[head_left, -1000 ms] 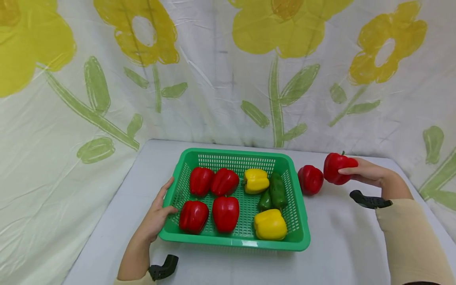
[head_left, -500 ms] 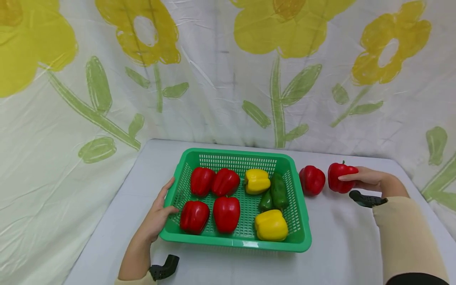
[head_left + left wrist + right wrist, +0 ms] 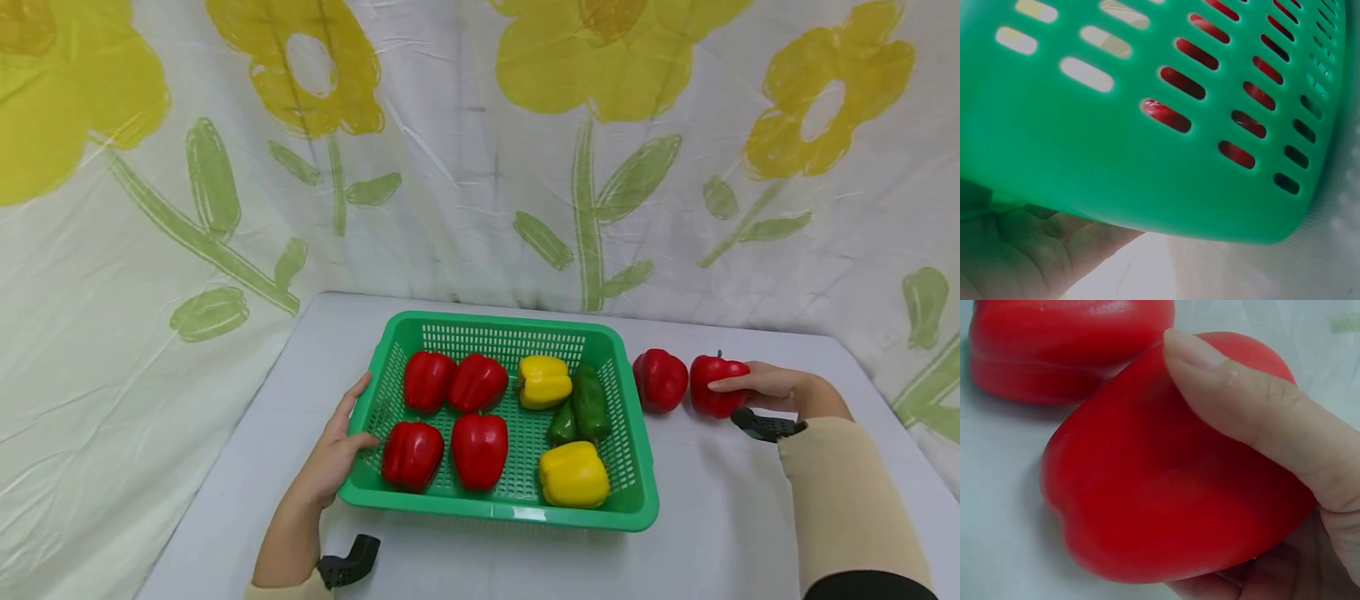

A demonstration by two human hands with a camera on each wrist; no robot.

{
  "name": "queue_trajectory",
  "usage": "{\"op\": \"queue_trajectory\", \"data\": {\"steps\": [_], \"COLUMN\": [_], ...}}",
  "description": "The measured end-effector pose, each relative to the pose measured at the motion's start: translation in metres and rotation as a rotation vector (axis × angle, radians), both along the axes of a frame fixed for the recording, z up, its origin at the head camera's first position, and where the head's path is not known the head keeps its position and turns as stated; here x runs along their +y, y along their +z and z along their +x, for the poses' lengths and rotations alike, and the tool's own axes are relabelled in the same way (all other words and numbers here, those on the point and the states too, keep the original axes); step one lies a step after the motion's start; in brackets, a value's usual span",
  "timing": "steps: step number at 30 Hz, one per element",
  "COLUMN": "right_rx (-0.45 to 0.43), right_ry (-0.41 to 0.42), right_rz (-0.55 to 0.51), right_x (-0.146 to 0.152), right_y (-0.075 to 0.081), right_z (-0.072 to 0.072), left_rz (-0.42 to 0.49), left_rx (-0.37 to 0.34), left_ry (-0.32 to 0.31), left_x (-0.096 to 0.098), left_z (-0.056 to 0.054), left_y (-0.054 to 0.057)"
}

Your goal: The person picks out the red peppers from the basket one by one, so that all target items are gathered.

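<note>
A red bell pepper (image 3: pixel 708 398) stands stem up at the table's right, beside a second red bell pepper (image 3: pixel 660 381). My right hand (image 3: pixel 776 387) grips the first one from its right side. The right wrist view shows the thumb (image 3: pixel 1229 394) across that pepper, with other fingers partly hidden beneath it. My left hand (image 3: pixel 333 454) holds the left rim of a green plastic basket (image 3: pixel 495 510), thumb over the rim. Inside lie several red bell peppers (image 3: pixel 478 450), two yellow bell peppers (image 3: pixel 573 475) and dark green peppers (image 3: pixel 588 402). The left wrist view shows the basket's slotted wall (image 3: pixel 1116 169) close up.
A white-covered table (image 3: pixel 720 517) bears everything. Behind it hangs a white cloth (image 3: pixel 465 233) painted with yellow flowers. The second red pepper lies close to the basket's right rim. Black wrist devices (image 3: pixel 351 562) sit at both sleeves.
My right hand has lowered the red bell pepper to the table, beside the other red one. The left hand keeps its hold on the basket. The whole view has shifted slightly.
</note>
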State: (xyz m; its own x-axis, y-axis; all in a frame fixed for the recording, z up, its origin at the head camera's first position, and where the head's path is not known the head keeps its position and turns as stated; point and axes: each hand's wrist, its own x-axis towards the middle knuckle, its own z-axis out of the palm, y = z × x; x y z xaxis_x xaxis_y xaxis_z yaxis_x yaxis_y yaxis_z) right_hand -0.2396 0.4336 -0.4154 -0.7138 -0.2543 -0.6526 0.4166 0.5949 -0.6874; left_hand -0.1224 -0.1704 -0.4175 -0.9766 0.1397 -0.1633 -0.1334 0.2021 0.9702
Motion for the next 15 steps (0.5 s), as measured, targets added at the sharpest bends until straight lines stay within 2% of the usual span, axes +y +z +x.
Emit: {"op": "queue_trajectory", "data": {"steps": [9,15], "right_rx": [-0.017,0.038], "right_ry": [0.003,0.017], "right_rz": [0.035,0.09], "right_x": [-0.008,-0.0079], "right_y": [0.0034,0.0049], "right_z": [-0.0008,-0.0011], "left_rz": [-0.004,-0.013], "left_rx": [0.004,-0.002], "left_ry": [0.002,0.005], "left_x": [-0.0003,-0.0002], "left_z": [0.0007,0.0009], "left_y": [0.0009,0.001]}}
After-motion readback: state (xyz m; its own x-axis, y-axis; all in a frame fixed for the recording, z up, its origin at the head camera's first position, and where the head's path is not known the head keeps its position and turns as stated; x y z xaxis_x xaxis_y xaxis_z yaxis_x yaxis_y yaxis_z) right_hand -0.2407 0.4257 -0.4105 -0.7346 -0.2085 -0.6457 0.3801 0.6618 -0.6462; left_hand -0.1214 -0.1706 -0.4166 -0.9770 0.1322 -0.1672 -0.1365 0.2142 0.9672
